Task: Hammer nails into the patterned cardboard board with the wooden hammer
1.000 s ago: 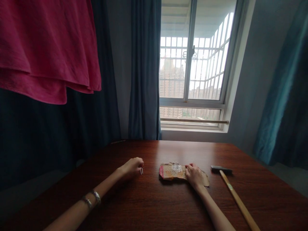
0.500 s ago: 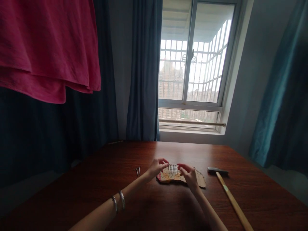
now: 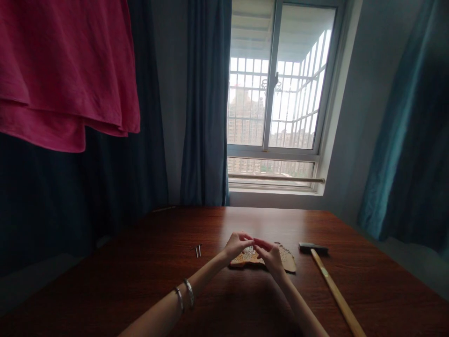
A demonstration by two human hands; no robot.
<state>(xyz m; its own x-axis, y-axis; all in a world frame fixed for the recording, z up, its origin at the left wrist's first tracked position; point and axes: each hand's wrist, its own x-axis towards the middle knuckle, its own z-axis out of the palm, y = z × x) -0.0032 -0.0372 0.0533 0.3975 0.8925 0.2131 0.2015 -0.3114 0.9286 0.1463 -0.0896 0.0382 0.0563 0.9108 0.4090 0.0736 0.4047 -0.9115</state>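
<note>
A small brown board (image 3: 285, 263) with a dotted pink patch lies on the dark wooden table (image 3: 224, 299). Both hands meet just above it. My left hand (image 3: 236, 245), with bracelets on its wrist, has its fingertips pinched together over the board. My right hand (image 3: 268, 256) is also pinched, its fingertips touching those of the left. What they pinch is hidden; nails stood in the board here a moment earlier. Two loose nails (image 3: 198, 251) lie on the table to the left of the hands.
A hammer (image 3: 328, 282) with a long wooden handle lies to the right of the board, head away from me. A red cloth (image 3: 66, 70) hangs at the upper left. Blue curtains flank a barred window (image 3: 277, 98) behind the table.
My left hand left two nails on the table and moved right to the board. Both hands have closed in over the standing nails, fingertips now touching.
</note>
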